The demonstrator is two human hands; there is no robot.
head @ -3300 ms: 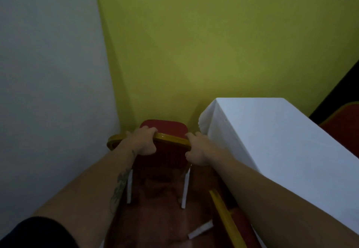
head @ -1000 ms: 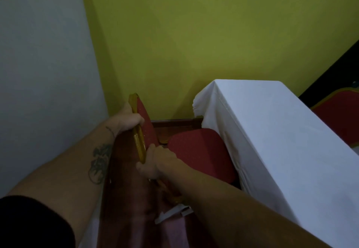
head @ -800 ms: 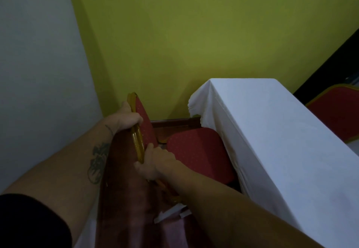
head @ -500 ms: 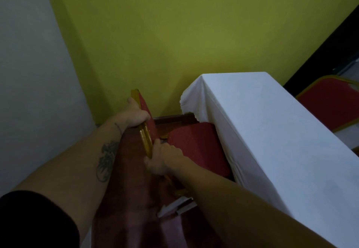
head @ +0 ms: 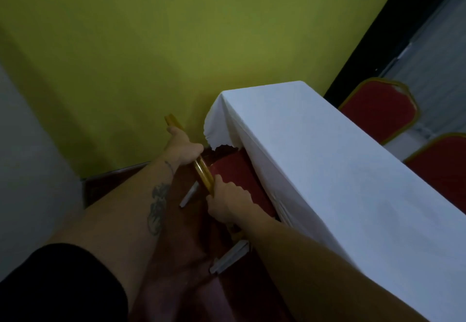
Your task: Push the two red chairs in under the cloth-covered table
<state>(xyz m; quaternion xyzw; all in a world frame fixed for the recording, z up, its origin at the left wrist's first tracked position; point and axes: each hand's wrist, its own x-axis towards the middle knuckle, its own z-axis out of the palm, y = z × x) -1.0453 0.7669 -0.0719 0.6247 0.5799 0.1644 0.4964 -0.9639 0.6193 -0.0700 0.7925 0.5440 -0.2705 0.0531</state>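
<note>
You've got both hands, left (head: 185, 149) and right (head: 227, 201), fingers wrapped on the chair back (head: 203, 172), seat (head: 237, 178) partly under the surface (head: 340, 170), 1 chair left.

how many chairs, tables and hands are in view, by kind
red chairs: 3, one held, two past the table
table: 1
hands: 2, left hand, right hand
total: 6
</note>
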